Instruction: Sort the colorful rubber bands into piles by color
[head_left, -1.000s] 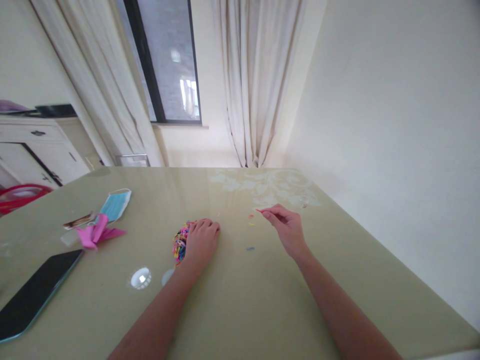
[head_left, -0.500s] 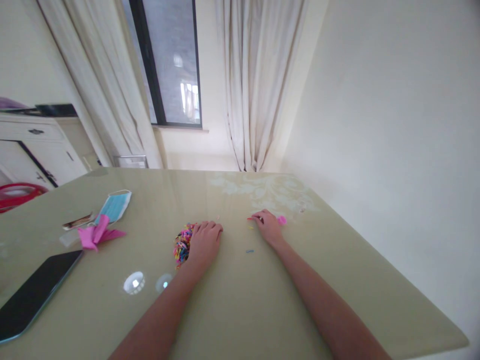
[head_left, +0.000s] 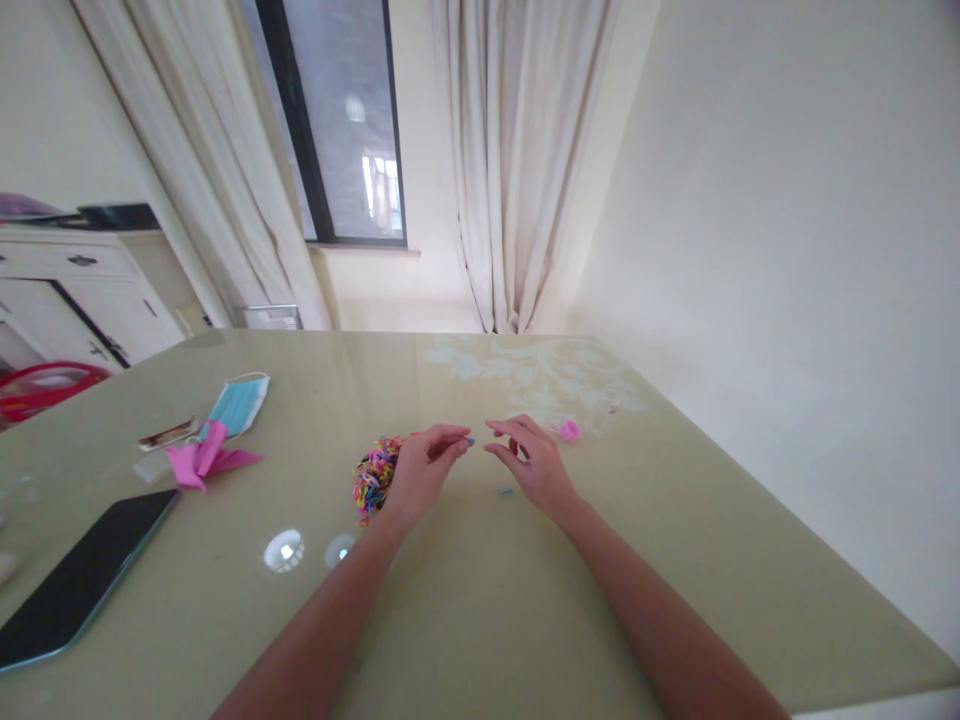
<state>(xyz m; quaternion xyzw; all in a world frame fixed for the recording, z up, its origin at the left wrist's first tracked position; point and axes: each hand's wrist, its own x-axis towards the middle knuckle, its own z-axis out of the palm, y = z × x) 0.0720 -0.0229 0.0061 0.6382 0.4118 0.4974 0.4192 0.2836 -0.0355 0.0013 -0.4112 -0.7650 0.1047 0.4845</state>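
Observation:
A pile of small multicoloured rubber bands (head_left: 373, 482) lies on the table beside my left hand (head_left: 429, 465), whose wrist and back cover part of it. Between its thumb and fingertips my left hand pinches a small blue rubber band (head_left: 471, 441). Facing it, my right hand (head_left: 531, 460) holds its thumb and forefinger apart, with nothing visible between them. Just below the gap between both hands, another blue rubber band (head_left: 505, 491) rests on the table. A small pink object (head_left: 570, 430) sits just beyond my right hand; its kind is unclear.
On the left of the table (head_left: 450, 620) are a black-screened tablet or phone (head_left: 94, 570), a pink folded-paper shape (head_left: 208, 458), a blue face mask (head_left: 238, 404) and a brown strip-like item (head_left: 169, 433). A wall (head_left: 810, 300) runs along the right side.
My left hand has lifted off the pile's edge and now pinches a blue band. My right hand carried a red band left to the table, then opened; the red and yellow bands are now out of sight.

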